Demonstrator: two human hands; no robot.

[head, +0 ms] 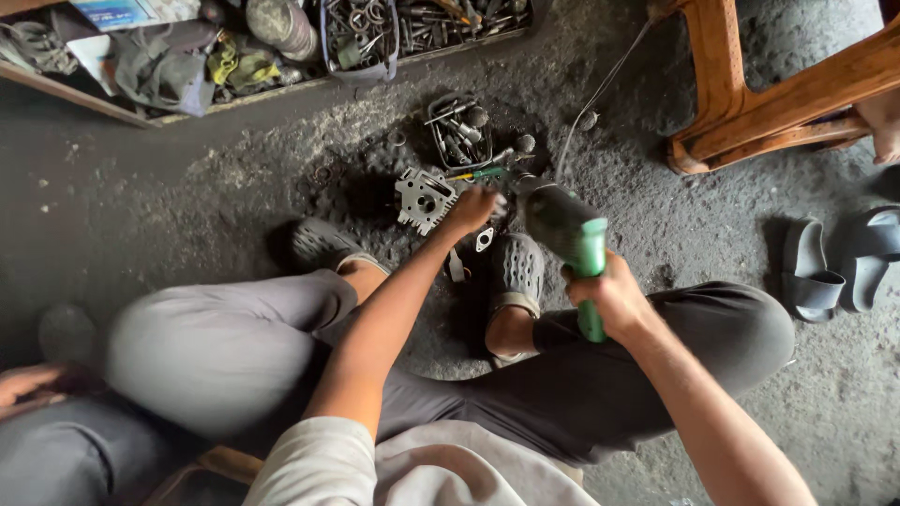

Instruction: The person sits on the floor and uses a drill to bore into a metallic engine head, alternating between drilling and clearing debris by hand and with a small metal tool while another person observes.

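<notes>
I squat on a dark, greasy floor. My left hand [472, 208] reaches down and grips the edge of a grey finned metal engine part [424, 198] lying between my feet. My right hand [609, 293] is closed around the body of a green power tool [572, 239], a grinder, whose head points toward that part. The tool's cable [600, 89] runs away over the floor. A small flat metal gasket [484, 240] lies by my right shoe.
A small basket of bolts and tools [457, 131] and a green-handled screwdriver [478, 174] lie just beyond the part. Trays of scrap and rags [281, 42] line the top. An orange wooden stool [759, 94] and grey slippers [834, 258] are at right. Another person's hand [23, 384] shows at left.
</notes>
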